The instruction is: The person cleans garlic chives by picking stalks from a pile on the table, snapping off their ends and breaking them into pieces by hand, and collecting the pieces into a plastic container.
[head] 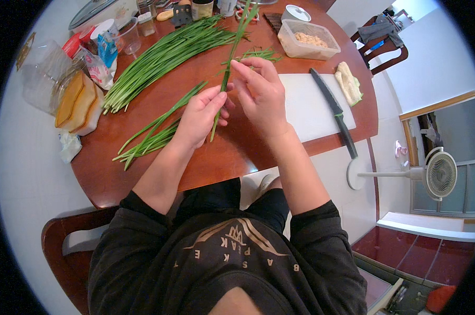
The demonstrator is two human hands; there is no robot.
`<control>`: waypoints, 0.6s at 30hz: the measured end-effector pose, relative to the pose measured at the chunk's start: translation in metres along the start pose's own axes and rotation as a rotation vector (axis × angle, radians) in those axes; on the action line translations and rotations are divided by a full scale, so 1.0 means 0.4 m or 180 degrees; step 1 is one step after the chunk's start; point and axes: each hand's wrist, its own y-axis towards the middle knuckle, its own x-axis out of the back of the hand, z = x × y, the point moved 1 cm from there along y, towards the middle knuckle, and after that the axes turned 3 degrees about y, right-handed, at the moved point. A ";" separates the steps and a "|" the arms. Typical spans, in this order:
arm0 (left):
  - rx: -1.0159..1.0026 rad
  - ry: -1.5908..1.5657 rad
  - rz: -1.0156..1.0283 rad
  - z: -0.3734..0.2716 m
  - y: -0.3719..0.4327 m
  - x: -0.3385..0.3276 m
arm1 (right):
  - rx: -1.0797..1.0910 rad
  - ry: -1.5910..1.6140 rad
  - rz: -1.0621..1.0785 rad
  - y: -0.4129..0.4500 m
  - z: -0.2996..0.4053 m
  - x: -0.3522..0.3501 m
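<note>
Upright in front of me, a few garlic chive stalks [239,37] are held low down by my left hand [206,110], between thumb and fingers. My right hand [261,84] is beside the same stalks with its index fingertip at them; whether it pinches them cannot be made out. Under and left of my left wrist lies a small bunch of chives [154,138]. A large pile of garlic chives [170,57] spreads across the table behind it. Short loose chive pieces [263,54] lie just beyond my right hand.
On the wooden table [221,157], a knife [330,96] rests across a white cutting board [304,106], its handle past the near edge. A folded cloth [347,83] and a plastic container of pale food [288,45] are nearby. Jars, cups and a lidded container [81,106] crowd the left.
</note>
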 end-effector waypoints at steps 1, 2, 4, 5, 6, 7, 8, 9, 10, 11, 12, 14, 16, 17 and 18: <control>0.0031 0.0114 -0.0010 0.001 0.000 0.003 | -0.0061 -0.0102 0.0138 0.005 -0.005 0.001; 0.0020 0.0100 -0.0014 0.003 0.001 0.006 | -0.0123 -0.0199 0.0278 0.008 -0.010 0.001; 0.0033 0.0096 0.0109 0.005 0.004 0.003 | -0.0173 -0.0323 0.0425 0.008 -0.021 0.002; 0.0023 0.0081 0.0112 0.002 0.004 0.001 | -0.0287 -0.0157 0.0398 0.004 -0.031 0.001; 0.0098 -0.0033 0.0142 0.001 0.003 0.000 | -0.0406 0.0020 0.0376 0.002 -0.033 -0.002; 0.0173 -0.0145 0.0172 0.000 0.002 -0.001 | -0.0405 0.0022 0.0391 -0.001 -0.034 -0.003; 0.0173 -0.0157 0.0164 -0.002 0.002 -0.002 | -0.0525 -0.0072 0.0361 -0.005 -0.035 -0.001; 0.0215 -0.0293 0.0164 -0.005 0.002 -0.003 | -0.0642 -0.0166 0.0327 -0.007 -0.035 -0.001; 0.0257 -0.0429 0.0167 -0.006 0.002 -0.003 | -0.0641 -0.0165 0.0336 -0.011 -0.039 -0.003; 0.0256 -0.0437 0.0164 -0.006 0.003 -0.002 | -0.0980 0.0246 0.0277 -0.019 -0.050 -0.006; 0.0289 -0.0328 0.0135 -0.005 0.005 0.000 | -0.1318 0.0662 0.0219 -0.018 -0.049 -0.011; 0.0320 -0.0224 0.0102 0.000 0.005 0.002 | -0.1392 0.0681 0.0164 -0.016 -0.042 -0.023; 0.0366 0.0000 0.0241 0.006 0.005 0.001 | -0.1457 0.0700 0.0100 -0.012 -0.039 -0.028; 0.0360 -0.0002 0.0238 0.005 0.004 0.000 | -0.1614 0.0879 0.0032 -0.014 -0.045 -0.029; 0.0322 -0.0060 0.0223 0.002 0.002 -0.003 | -0.1775 0.1055 -0.0040 -0.014 -0.047 -0.029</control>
